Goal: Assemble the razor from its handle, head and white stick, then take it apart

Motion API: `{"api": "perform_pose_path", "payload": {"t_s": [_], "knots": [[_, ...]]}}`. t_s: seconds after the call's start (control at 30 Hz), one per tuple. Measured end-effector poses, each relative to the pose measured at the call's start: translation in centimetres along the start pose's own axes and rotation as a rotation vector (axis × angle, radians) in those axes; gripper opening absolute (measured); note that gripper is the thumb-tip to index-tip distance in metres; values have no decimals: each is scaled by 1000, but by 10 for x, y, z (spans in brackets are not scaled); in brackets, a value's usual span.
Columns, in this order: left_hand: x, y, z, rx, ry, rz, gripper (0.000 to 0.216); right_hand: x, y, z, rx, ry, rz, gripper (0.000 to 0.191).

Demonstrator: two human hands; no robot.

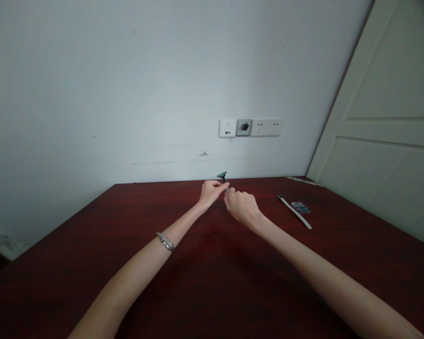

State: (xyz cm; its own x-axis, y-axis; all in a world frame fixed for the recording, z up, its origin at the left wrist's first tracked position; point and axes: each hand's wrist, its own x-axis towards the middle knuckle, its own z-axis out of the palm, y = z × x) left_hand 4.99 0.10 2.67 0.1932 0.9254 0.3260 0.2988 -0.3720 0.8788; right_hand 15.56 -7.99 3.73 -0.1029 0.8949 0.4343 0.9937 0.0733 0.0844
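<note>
Both my arms reach out over a dark red wooden table (pixel 205 282). My left hand (pixel 211 192) and my right hand (pixel 240 205) meet near the table's far edge, fingers pinched together on a small razor (pixel 222 177). Its dark green head sticks up above my fingertips, and its handle is mostly hidden between the two hands. A silver bracelet (pixel 165 242) sits on my left wrist.
To the right of my hands a white toothbrush-like stick (pixel 294 211) and a small blue packet (pixel 301 206) lie on the table. A thin strip (pixel 302 180) lies at the far right edge. Wall sockets (pixel 250 127) sit above; a pale door (pixel 385 141) stands at right.
</note>
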Motion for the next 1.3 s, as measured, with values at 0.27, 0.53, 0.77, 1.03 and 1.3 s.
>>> {"api": "perform_pose_path", "payload": {"t_s": [0.27, 0.53, 0.77, 1.03, 1.3], "knots": [[4, 5, -12, 282, -34, -48, 30, -1, -13, 5, 30, -38, -37, 35], [2, -3, -44, 509, -220, -131, 27, -5, 11, 0, 38, -104, -7, 52], [-5, -30, -76, 692, -326, -229, 26, -7, 105, 4, -78, -246, 225, 41], [-9, -51, -78, 781, -417, -296, 26, -30, 180, 28, -93, -460, 330, 30], [-14, -57, -72, 859, -461, -323, 22, -41, 217, 48, -9, -520, 350, 34]]}}
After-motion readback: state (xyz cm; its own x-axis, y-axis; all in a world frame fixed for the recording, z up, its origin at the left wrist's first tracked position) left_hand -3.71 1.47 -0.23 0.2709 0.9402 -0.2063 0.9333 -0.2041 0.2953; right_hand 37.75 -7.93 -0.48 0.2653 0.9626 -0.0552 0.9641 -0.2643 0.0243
